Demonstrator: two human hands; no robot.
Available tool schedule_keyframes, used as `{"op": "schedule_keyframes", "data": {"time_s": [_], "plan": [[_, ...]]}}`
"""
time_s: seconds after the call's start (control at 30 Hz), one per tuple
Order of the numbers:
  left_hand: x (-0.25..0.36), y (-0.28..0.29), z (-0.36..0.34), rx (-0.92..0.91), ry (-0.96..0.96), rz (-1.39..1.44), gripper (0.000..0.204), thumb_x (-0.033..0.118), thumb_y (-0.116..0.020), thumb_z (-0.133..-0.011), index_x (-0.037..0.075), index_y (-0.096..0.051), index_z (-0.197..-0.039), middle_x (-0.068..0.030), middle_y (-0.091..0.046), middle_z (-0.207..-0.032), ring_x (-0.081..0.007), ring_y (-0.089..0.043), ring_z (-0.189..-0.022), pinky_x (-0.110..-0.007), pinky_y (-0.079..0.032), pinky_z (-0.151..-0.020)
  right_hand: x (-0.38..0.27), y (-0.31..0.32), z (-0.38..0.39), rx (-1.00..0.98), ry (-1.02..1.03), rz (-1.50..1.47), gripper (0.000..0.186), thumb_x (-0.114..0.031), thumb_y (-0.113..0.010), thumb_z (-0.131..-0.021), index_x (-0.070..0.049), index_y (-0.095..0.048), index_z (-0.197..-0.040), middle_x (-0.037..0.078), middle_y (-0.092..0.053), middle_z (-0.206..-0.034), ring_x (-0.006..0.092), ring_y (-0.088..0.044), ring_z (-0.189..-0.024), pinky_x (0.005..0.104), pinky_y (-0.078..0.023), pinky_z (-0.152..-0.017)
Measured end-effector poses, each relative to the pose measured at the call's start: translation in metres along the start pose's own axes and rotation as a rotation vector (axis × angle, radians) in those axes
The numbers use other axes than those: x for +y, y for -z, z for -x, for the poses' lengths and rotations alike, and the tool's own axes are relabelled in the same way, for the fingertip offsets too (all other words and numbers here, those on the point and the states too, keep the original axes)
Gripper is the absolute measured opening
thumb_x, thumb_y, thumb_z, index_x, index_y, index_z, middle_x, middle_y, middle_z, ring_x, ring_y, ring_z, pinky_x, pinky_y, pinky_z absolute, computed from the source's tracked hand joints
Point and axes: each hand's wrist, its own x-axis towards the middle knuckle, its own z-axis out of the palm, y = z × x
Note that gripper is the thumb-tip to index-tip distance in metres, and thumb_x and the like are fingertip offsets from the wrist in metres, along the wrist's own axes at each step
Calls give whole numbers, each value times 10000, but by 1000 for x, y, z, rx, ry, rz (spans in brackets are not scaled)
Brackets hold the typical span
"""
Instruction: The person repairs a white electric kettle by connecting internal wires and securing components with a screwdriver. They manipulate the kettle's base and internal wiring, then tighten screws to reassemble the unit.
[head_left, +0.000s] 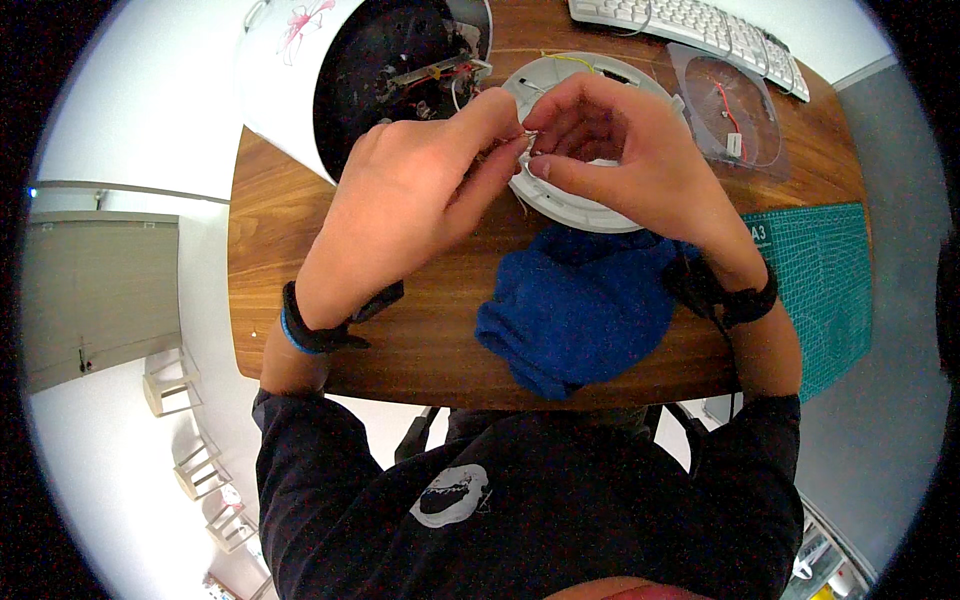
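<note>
Both hands meet at the tabletop's far middle, over a round white plastic housing (583, 215). My left hand (415, 180) is closed in a pinch, thumb against forefinger. My right hand (640, 140) curls round from the other side, its thumb and fingertips nearly touching the left ones. Between the fingertips is something small and thin, perhaps a wire end; fingers hide most of it. A yellow wire (568, 60) lies along the housing's far rim. Just nearer than the housing, a crumpled blue cloth (580, 310) rests below my right wrist.
Left of the housing, a white bin (300, 90) lies tipped, its dark inside holding wires and parts. A white keyboard (700, 30) sits far right, beyond a clear plastic lid (765, 115) with a red wire (725, 100). A green cutting mat (820, 300) covers the right edge.
</note>
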Motion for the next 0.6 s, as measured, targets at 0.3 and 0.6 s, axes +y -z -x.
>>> {"op": "schedule_keyframes", "data": {"time_s": [0.3, 0.6], "plan": [[-2, -3, -1, -31, 22, 117, 204, 65, -676, -982, 54, -619, -1178, -152, -766, -979, -292, -771, -940, -363, -597, -773, 20, 36, 2, 159, 105, 787, 208, -216, -707, -911, -16, -719, -967, 198, -711, -954, 408, -693, -903, 483, -562, -805], [0, -7, 1, -89, -74, 117, 384, 27, -666, -965, 75, -620, -1344, -159, -750, -1097, -317, -745, -1033, -382, -590, -884, 50, 120, 24, 319, -78, 1311, 167, -155, -704, -908, -2, -702, -976, 228, -709, -956, 429, -678, -910, 489, -541, -778]]}}
